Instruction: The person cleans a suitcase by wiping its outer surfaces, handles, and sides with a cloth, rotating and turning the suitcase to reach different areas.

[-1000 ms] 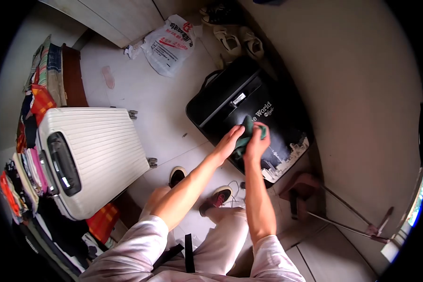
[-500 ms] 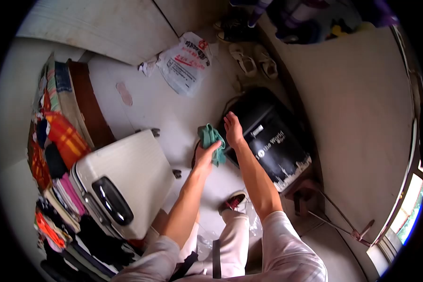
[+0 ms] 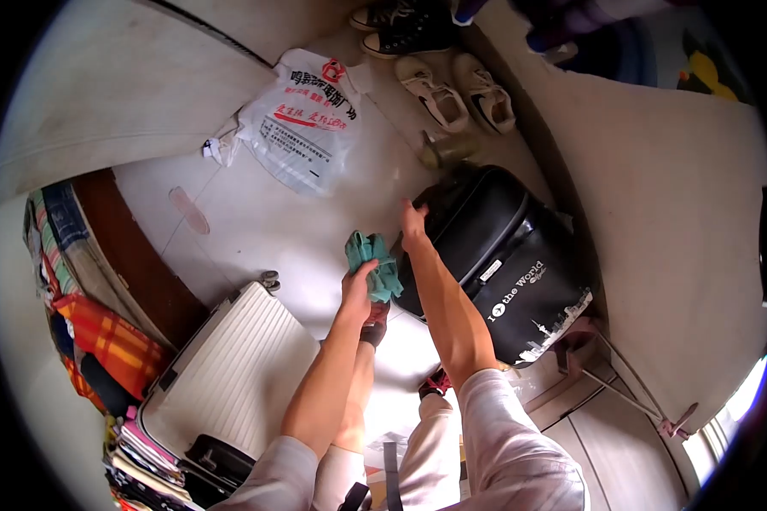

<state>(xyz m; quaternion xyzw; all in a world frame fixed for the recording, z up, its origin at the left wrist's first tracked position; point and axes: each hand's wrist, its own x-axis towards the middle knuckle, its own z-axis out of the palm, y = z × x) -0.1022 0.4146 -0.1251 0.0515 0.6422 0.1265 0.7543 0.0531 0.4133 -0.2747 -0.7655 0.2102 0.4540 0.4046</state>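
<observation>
My left hand is closed around a bunched teal cloth and holds it above the floor, over my shoe. My right hand is at the left edge of a black suitcase printed with white lettering and a skyline. Its fingertips are apart, with no object visible between them; contact with the suitcase cannot be made out. To the left lies a ribbed white suitcase with a black handle and a small wheel.
A white printed plastic bag lies on the floor, near a pink insole. Pale sneakers and black sneakers stand at the back. Folded clothes are stacked at left. A metal-framed stool stands at right.
The view has tilted and moved closer to the bag and shoes. My right hand has shifted to the black suitcase's edge, its fingers less stretched. My left hand still holds the teal cloth.
</observation>
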